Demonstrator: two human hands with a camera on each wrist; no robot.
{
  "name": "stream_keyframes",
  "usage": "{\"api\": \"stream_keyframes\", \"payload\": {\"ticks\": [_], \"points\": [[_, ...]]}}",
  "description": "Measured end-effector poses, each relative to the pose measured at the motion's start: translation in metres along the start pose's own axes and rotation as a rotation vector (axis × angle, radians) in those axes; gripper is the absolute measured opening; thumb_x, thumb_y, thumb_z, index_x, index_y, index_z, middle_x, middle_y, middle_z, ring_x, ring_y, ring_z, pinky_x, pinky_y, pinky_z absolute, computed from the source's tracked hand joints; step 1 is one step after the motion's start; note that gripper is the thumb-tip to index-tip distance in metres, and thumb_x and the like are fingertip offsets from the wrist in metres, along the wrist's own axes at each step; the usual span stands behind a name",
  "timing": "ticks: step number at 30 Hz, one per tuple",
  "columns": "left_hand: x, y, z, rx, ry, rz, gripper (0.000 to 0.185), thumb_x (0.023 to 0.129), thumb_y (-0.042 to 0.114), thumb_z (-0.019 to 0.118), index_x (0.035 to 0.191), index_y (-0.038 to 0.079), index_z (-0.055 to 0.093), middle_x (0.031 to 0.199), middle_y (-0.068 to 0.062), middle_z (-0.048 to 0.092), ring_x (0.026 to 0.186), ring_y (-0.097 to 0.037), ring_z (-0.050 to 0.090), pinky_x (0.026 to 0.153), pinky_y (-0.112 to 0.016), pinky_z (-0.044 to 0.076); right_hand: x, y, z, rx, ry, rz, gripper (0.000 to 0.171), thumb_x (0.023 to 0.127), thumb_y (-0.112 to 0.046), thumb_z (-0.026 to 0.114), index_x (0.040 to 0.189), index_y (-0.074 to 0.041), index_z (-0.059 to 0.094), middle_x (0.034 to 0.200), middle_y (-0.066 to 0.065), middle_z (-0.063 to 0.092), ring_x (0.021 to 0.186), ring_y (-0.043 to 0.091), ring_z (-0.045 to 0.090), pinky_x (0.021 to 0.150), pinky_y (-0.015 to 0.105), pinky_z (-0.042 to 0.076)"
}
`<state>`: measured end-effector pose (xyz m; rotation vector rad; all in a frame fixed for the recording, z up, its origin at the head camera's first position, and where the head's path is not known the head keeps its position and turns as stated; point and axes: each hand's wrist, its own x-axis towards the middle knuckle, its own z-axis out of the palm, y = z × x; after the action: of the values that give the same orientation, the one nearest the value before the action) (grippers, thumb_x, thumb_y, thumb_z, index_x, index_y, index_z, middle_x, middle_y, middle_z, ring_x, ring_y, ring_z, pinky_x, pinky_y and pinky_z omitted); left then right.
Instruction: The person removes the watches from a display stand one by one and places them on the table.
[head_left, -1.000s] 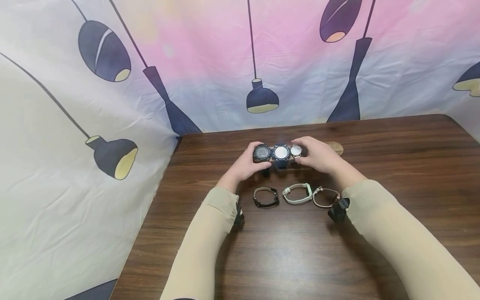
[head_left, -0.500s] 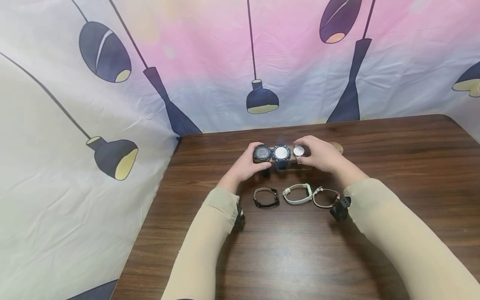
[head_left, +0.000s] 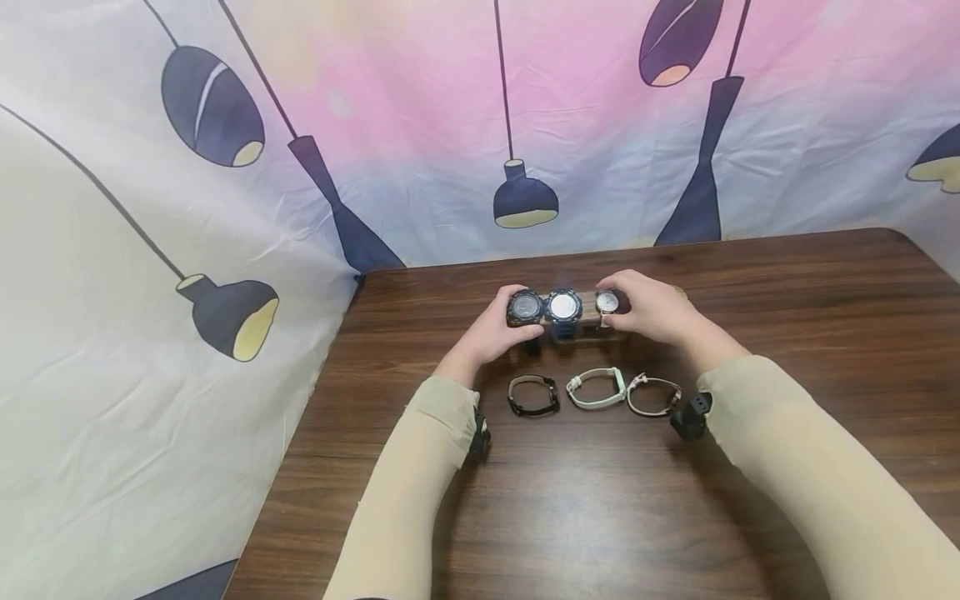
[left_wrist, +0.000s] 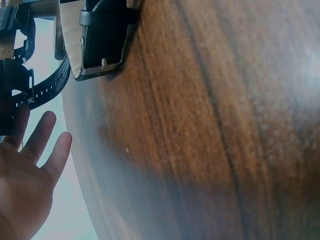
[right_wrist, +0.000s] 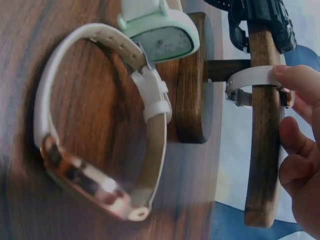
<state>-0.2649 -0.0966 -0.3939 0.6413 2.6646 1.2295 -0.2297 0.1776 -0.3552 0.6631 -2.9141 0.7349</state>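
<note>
White-strap watch point(head_left: 607, 303) round pale dial, looped on wooden stand bar point(right_wrist: 263, 125), far-centre table | right hand point(head_left: 651, 312) pinches it | left hand point(head_left: 491, 333) fingers straight, touching black watch point(head_left: 523, 307) at stand's left end

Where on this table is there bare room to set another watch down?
The table is bare right of the right hand, out to its right edge, and in the near strip between the two sleeves. It is crowded mid-table: the stand with three watches, both hands on it, the left hand too, and three loose watches in front.
</note>
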Motion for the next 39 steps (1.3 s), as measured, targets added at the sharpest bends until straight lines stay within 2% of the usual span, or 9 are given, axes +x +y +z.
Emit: {"api": "stream_keyframes", "payload": {"ticks": [9,15,25,39], "points": [[0.001,-0.001,-0.001,-0.012,0.005,0.001,0.068,0.083,0.035,0.071,0.136,0.02,0.031,0.128,-0.005,0.047,0.117,-0.018,0.048,0.099,-0.039,0.037,-0.003,0.005,-0.003,-0.044,0.026,-0.001,0.045,0.081,-0.024,0.071,0.121,-0.008,0.057,0.122,0.013,0.053,0.112,0.03,0.051,0.087,0.052,0.041],[0.0,-0.001,-0.002,-0.012,-0.004,-0.003,0.068,0.083,0.036,0.071,0.136,0.02,0.031,0.128,-0.005,0.047,0.118,-0.018,0.047,0.099,-0.039,0.037,0.002,0.005,-0.001,-0.072,0.011,-0.005,0.046,0.08,-0.024,0.071,0.122,-0.01,0.056,0.123,0.011,0.052,0.108,0.028,0.053,0.084,0.05,0.043],[0.0,0.0,-0.003,-0.016,0.0,0.005,0.066,0.083,0.035,0.071,0.135,0.021,0.032,0.128,-0.005,0.047,0.116,-0.018,0.048,0.098,-0.039,0.037,0.009,0.003,-0.002,-0.08,-0.011,0.007,0.048,0.077,-0.027,0.074,0.119,-0.012,0.059,0.123,0.009,0.052,0.106,0.027,0.053,0.081,0.051,0.043],[0.002,0.0,0.0,-0.009,-0.002,-0.009,0.068,0.083,0.036,0.072,0.135,0.021,0.032,0.128,-0.005,0.047,0.116,-0.018,0.049,0.098,-0.039,0.038,0.002,0.012,-0.008,-0.088,-0.012,0.014,0.047,0.075,-0.031,0.076,0.116,-0.013,0.06,0.121,0.007,0.053,0.106,0.027,0.054,0.082,0.051,0.043]]}}
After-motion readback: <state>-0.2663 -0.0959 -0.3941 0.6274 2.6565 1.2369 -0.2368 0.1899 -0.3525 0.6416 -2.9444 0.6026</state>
